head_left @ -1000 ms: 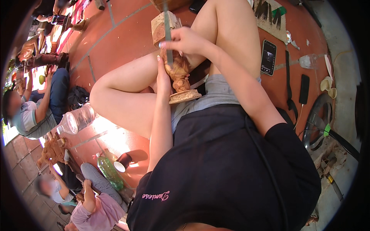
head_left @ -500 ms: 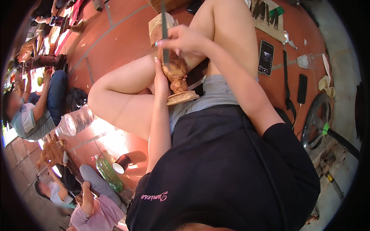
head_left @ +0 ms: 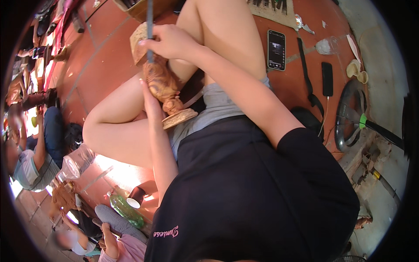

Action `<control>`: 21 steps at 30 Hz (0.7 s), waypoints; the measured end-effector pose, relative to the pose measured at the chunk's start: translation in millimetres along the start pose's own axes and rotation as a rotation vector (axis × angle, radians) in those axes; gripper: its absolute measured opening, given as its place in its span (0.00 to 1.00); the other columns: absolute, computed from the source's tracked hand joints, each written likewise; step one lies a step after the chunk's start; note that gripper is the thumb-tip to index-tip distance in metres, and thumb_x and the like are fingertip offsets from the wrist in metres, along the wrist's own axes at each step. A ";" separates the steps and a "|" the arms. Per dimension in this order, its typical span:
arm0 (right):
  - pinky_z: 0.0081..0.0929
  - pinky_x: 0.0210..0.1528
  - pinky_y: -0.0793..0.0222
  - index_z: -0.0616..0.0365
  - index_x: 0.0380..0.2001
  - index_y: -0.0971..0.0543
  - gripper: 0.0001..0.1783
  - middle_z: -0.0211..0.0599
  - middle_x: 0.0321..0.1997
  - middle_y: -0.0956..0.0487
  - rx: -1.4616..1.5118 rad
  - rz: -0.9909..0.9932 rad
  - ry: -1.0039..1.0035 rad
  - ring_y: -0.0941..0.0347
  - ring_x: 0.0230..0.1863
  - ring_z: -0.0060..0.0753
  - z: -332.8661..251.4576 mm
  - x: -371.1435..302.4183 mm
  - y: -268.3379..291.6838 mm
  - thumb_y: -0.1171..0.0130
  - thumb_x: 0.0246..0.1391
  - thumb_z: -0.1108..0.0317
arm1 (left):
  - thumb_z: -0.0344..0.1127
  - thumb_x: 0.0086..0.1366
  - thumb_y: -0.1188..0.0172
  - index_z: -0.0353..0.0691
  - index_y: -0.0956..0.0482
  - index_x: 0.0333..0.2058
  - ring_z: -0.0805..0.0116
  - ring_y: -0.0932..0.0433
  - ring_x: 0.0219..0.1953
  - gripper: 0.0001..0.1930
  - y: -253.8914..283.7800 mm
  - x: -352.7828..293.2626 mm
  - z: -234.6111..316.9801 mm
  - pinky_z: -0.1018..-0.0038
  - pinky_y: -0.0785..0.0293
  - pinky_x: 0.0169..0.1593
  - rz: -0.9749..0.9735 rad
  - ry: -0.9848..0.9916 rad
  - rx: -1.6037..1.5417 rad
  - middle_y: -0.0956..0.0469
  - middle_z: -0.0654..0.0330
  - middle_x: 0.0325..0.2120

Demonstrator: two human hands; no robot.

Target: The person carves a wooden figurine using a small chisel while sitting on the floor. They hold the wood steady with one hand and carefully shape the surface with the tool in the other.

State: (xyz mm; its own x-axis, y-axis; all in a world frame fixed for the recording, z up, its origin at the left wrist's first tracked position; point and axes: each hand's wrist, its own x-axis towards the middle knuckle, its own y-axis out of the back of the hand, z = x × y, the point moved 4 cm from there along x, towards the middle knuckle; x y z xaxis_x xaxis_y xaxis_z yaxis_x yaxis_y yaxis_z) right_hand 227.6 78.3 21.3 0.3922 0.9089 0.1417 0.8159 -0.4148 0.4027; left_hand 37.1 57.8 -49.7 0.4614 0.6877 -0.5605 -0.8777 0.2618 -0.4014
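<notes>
Bare legs [head_left: 118, 100], wooden carving [head_left: 160, 83] and both hands have all slid leftward in view since half a second ago. Tilted, the carving lies over the lap, blocky top pointing away from the body, base near the grey shorts [head_left: 220, 99]. Left hand [head_left: 152, 105] grasps its left side, one digit along the edge, other fingers hidden. Right hand [head_left: 171, 42], over the upper end, pinches a thin dark strip-like tool [head_left: 150, 19] crossing the block; I cannot tell whether those fingertips touch wood.
</notes>
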 end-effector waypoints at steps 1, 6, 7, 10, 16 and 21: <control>0.31 0.29 0.28 0.61 0.31 0.18 0.22 0.40 0.22 0.20 0.087 -0.148 -0.025 0.22 0.24 0.34 -1.3 -1.4 -4.7 0.38 0.55 0.49 | 0.65 0.71 0.61 0.34 0.32 0.54 0.56 0.18 0.31 0.35 -1.4 -1.2 0.5 0.63 0.18 0.32 0.002 -0.002 0.008 0.21 0.50 0.40; 0.39 0.34 0.26 0.60 0.32 0.18 0.24 0.45 0.27 0.18 -0.055 -0.253 -0.010 0.20 0.30 0.46 -3.4 -11.4 -9.9 0.40 0.54 0.46 | 0.78 0.63 0.65 0.35 0.34 0.58 0.60 0.19 0.33 0.47 6.1 -10.1 -1.7 0.68 0.20 0.35 0.037 0.044 0.111 0.22 0.53 0.44; 0.40 0.36 0.26 0.60 0.32 0.18 0.24 0.46 0.27 0.18 -0.037 -0.205 -0.015 0.20 0.31 0.48 -2.2 -8.3 -8.9 0.39 0.53 0.46 | 0.79 0.62 0.66 0.35 0.35 0.59 0.61 0.19 0.34 0.49 5.3 -9.5 -1.4 0.68 0.20 0.36 0.017 0.004 0.120 0.22 0.54 0.45; 0.43 0.39 0.25 0.60 0.31 0.17 0.23 0.49 0.29 0.18 0.016 -0.193 -0.014 0.20 0.34 0.51 -0.1 -4.5 -9.3 0.39 0.52 0.46 | 0.81 0.59 0.64 0.35 0.36 0.61 0.62 0.19 0.35 0.52 15.0 -8.0 -2.5 0.68 0.20 0.38 0.055 -0.020 0.127 0.22 0.56 0.46; 0.46 0.39 0.26 0.61 0.28 0.17 0.20 0.52 0.28 0.19 0.059 -0.168 -0.031 0.20 0.35 0.55 4.3 -6.3 -13.0 0.38 0.51 0.51 | 0.83 0.56 0.66 0.35 0.41 0.64 0.63 0.20 0.41 0.56 -12.7 -22.5 -1.0 0.69 0.20 0.41 0.314 -0.107 0.105 0.25 0.57 0.51; 0.47 0.36 0.26 0.61 0.23 0.17 0.19 0.49 0.23 0.19 0.037 -0.359 0.087 0.20 0.29 0.53 -6.5 -13.0 -14.8 0.35 0.47 0.54 | 0.84 0.55 0.64 0.35 0.39 0.61 0.61 0.24 0.43 0.55 -20.3 -23.5 -2.1 0.68 0.25 0.43 0.369 -0.103 0.164 0.27 0.56 0.50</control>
State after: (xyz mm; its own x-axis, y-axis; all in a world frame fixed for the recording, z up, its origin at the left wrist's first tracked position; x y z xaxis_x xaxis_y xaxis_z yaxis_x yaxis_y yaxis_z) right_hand 207.6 73.0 19.4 0.0419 0.9963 0.0744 0.9102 -0.0687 0.4084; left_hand 44.3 34.9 -29.9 0.1044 0.8174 -0.5666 -0.9945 0.0840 -0.0620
